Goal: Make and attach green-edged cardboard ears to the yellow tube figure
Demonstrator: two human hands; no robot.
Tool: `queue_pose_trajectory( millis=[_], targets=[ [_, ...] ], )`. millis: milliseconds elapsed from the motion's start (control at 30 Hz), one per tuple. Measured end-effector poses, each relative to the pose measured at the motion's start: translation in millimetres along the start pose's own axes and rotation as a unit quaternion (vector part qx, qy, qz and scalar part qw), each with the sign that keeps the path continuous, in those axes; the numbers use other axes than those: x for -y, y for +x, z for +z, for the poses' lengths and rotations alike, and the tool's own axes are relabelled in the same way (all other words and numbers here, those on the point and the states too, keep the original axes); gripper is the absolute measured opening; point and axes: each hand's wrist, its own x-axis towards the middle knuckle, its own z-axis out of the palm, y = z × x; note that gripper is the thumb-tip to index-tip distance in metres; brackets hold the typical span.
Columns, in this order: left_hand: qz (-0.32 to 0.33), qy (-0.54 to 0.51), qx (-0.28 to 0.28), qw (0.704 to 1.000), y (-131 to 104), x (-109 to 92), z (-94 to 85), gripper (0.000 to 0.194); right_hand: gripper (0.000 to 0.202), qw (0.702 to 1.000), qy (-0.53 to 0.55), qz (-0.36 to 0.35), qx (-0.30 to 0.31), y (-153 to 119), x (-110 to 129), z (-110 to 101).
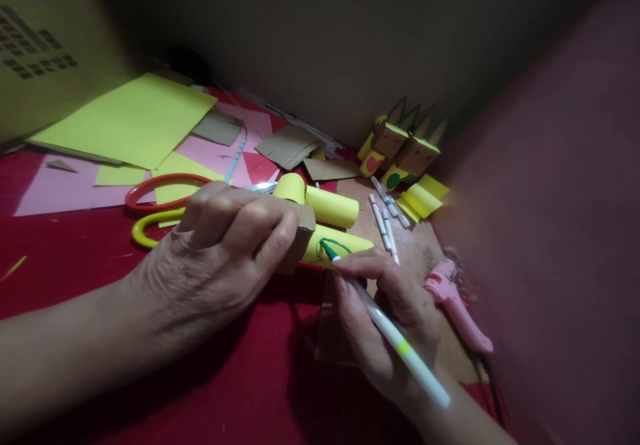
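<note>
My left hand (227, 245) is wrapped round a small brown cardboard box (303, 228) that joins a yellow paper tube (345, 238). On the tube's side runs a green curved outline. Pinched in my right hand (390, 312) is a white-barrelled green marker (385, 325), its tip touching the yellow paper at the outline. Two more yellow rolls, one of them a paper roll (333, 206), lie just beyond the box. Scissors (165, 195) with red and yellow handles lie behind my left hand, their blades partly hidden.
Yellow sheets (135, 122), pink paper (55, 185) and cardboard scraps (290, 145) cover the back left. Several markers (380, 222) lie at right, near cardboard figures (410, 148) with pointed ears. A pink glue gun (460, 305) rests on a cardboard sheet beside the pink wall.
</note>
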Motion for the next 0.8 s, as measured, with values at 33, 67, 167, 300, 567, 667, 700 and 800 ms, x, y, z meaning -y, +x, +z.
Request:
queue_pose_trajectory(
  millis=[33,67,167,300,567,667,700,800],
  targets=[
    [0.002,0.003,0.002,1.0,0.5,-0.6,-0.4,0.046,0.028,1.0,0.006,-0.003,0.0,0.2,-0.2,0.2],
    [0.0,0.008,0.0,1.0,0.9,-1.2,-0.7,0.047,0.028,1.0,0.012,-0.006,0.001,0.3,-0.3,0.4],
    [-0.008,0.008,-0.003,1.0,1.8,-2.3,-1.3,0.047,0.029,1.0,0.016,-0.004,0.003,-0.3,-0.4,0.6],
    [0.005,0.001,0.0,1.0,1.6,-0.7,-3.6,0.047,0.029,1.0,0.005,0.013,0.0,-3.0,-0.2,0.3],
    [0.008,0.001,-0.002,1.0,5.1,-1.1,-2.6,0.047,0.028,1.0,0.008,-0.003,0.004,0.2,-1.1,0.1],
    [0.003,0.005,0.003,1.0,4.7,-2.7,-0.4,0.047,0.027,1.0,0.008,-0.007,0.02,1.9,-0.6,-3.2],
    [0.003,0.003,-0.001,1.0,4.0,-2.6,-0.3,0.046,0.026,1.0,0.01,-0.003,0.022,1.6,-0.5,-4.5],
    [0.009,-0.004,0.006,1.0,1.8,-0.6,-2.3,0.047,0.026,0.999,0.019,0.011,0.03,-0.3,-0.3,-6.6]
  ],
)
